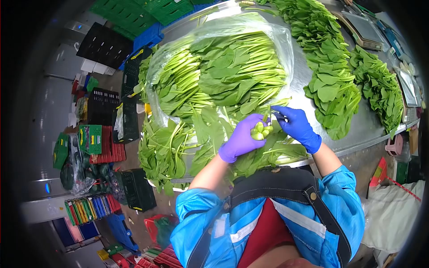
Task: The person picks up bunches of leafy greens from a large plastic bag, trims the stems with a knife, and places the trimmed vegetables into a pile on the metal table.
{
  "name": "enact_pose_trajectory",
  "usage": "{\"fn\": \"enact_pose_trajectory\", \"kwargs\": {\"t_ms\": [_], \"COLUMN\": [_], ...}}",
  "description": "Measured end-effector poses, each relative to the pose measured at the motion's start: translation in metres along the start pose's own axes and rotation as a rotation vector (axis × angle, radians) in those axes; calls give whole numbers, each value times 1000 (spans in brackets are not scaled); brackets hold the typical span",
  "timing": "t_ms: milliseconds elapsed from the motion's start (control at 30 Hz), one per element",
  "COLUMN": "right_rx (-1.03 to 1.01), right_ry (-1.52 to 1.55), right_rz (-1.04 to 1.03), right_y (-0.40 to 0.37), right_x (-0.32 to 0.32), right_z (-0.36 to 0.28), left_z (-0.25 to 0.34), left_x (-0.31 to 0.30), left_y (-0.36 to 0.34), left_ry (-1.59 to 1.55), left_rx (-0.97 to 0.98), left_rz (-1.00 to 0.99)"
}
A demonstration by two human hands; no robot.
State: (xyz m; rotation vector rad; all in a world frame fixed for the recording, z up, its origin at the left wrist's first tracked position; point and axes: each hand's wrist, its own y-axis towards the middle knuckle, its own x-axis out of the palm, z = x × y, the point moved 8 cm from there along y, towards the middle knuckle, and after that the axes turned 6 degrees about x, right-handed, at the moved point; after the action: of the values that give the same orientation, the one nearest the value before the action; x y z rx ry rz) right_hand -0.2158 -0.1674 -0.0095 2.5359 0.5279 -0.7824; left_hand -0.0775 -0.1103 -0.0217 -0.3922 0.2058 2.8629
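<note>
My left hand [243, 140], in a purple glove, is closed around a small bunch of leafy green stems [260, 131], the pale cut ends facing up. Beside it my right hand [298, 127], in a blue glove, has its fingertips drawn together close to the bunch. What sits between those fingertips is too small to make out. Loose leafy greens [205, 138] lie under and around both hands. Just beyond them, a clear plastic bag [288, 53] lies spread open with stacked leafy greens [237, 67] on it.
Long rows of leafy greens [330, 85] run along the right of the metal table [304, 89]. A scale [362, 29] stands at the far right. Black crates [130, 80] border the left side, with green crates [125, 15] at the back. A pile of greens [163, 156] overhangs the near-left edge.
</note>
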Motion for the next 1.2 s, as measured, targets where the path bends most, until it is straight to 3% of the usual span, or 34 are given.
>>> {"fn": "enact_pose_trajectory", "kwargs": {"t_ms": [33,167,233,300,367,433,533,600,633,700,833,900,967,1100,1167,1200], "right_rx": [-126,147,271,243,586,382,328,408,406,584,471,384,591,588,224,91], "right_ry": [-44,-134,-321,-166,-151,-239,-173,-100,-99,234,440,454,555,654,60,-24], "right_rz": [18,-89,-484,-613,-234,137,221,-11,-12,-189,-147,-106,-180,-201,-28,-56], "right_y": [-4,-5,-17,-25,-11,2,3,2,4,2,5,7,1,3,7,4], "right_x": [4,18,34,41,18,7,21,39,30,15,-9,-6,4,2,-15,-14], "right_z": [-6,32,74,103,138,160,179,190,173,116,36,23,17,5,6,1], "left_z": [12,19,23,28,30,30,37,46,43,29,16,16,36,26,23,28], "left_x": [2,2,-13,-27,-34,-34,-36,-46,-51,-56,-27,-10,7,8,-2,-5], "left_y": [1,-8,-15,-18,-17,-14,-11,-12,-13,-18,-13,-8,-2,1,0,-1], "left_ry": [53,-44,-240,-244,-211,-311,-411,-533,-532,-353,-290,-116,174,169,153,195], "left_rx": [90,-8,-8,-36,-32,-73,-80,-100,-99,-166,-152,-111,143,30,23,39], "left_rz": [-37,-70,-41,-12,-6,21,36,176,179,90,-16,-60,-76,-24,-5,3]}}
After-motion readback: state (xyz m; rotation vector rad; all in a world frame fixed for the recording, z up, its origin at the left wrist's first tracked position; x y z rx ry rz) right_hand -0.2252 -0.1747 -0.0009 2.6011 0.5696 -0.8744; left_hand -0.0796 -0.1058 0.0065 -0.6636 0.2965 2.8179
